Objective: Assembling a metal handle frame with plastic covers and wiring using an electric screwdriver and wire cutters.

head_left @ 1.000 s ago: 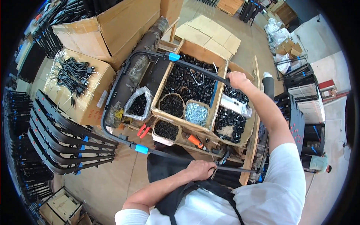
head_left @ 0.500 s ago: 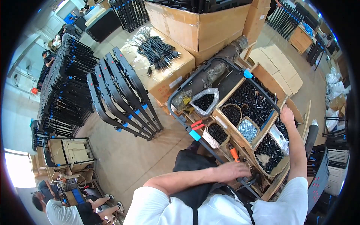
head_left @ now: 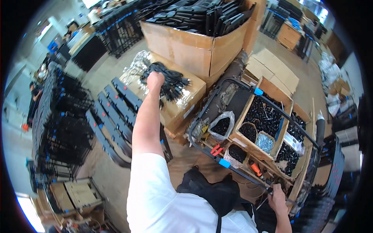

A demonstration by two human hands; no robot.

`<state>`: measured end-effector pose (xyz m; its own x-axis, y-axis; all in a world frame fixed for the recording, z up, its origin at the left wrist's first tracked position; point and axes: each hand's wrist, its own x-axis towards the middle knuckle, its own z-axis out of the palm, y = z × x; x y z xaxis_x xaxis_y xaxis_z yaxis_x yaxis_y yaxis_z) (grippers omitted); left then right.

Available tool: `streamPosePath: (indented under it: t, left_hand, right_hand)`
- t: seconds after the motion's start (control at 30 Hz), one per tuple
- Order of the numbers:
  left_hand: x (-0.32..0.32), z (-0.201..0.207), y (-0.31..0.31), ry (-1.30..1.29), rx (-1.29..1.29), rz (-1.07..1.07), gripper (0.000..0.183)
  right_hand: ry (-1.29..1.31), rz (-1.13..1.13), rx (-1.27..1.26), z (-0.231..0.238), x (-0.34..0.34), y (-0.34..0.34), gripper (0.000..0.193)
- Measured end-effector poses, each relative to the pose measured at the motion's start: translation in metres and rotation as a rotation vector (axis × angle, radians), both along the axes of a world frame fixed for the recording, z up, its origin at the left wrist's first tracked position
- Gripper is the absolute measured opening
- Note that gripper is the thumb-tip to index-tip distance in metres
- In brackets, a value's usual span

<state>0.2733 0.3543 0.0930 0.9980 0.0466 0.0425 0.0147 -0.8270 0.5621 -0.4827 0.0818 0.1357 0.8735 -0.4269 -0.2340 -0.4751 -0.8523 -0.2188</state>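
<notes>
My left hand point(head_left: 155, 80) reaches out to a heap of black power cables point(head_left: 168, 75) on a cardboard box, its fingers curled down into the cables. A black tubular frame point(head_left: 202, 146) with blue sleeves point(head_left: 224, 163) lies tilted across the workbench, over the parts boxes. Close to my body, my right hand point(head_left: 278, 198) is closed around the frame's near end. An orange-and-black screwdriver-like tool point(head_left: 255, 168) rests beside that side of the frame. Red-handled pliers point(head_left: 216, 150) lie by the frame's left side.
Wooden trays hold black plastic parts point(head_left: 266, 114) and silver screws point(head_left: 265, 143). A plastic bag point(head_left: 222, 126) and a small carton point(head_left: 236, 154) contain small black pieces. Several finished-looking black frames point(head_left: 112, 120) stand at left. A large carton point(head_left: 178, 48) full of black parts is behind the cables.
My left hand has swung from the frame's near end out to the cables. My right hand has shifted from the frame's far right side to its near end. The view has turned.
</notes>
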Motion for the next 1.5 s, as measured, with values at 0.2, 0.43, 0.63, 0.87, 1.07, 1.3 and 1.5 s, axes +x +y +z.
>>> streamPosePath:
  t: [0.2,0.43,0.63,0.87,1.07,1.3,1.5]
  left_hand:
    - [0.057,-0.011,-0.033,0.28,0.252,-0.109,0.06]
    - [0.101,-0.017,-0.014,0.526,0.178,-0.2,0.035]
    - [0.075,0.003,-0.021,0.495,0.038,-0.186,0.043]
    - [0.094,0.021,0.009,0.325,-1.364,0.116,0.04]
    - [0.047,0.123,-0.011,-0.402,-1.405,-0.101,0.02]
    - [-0.149,0.193,-0.014,0.065,-1.537,-0.8,0.037]
    - [-0.339,0.08,-0.066,0.338,-0.983,-0.944,0.031]
  right_hand:
    - [0.441,-0.459,-0.403,-0.04,0.005,-0.002,0.06]
    - [0.694,-0.304,-0.281,-0.022,0.028,0.017,0.052]
    - [0.774,-0.369,-0.298,-0.041,0.007,0.0,0.044]
    - [0.481,-0.39,-0.348,-0.061,-0.003,-0.009,0.045]
    - [0.648,-0.418,-0.243,-0.041,-0.008,-0.005,0.041]
    - [0.358,-0.193,-0.354,-0.036,0.019,-0.012,0.014]
    - [0.339,-0.307,-0.39,-0.042,0.002,0.007,0.016]
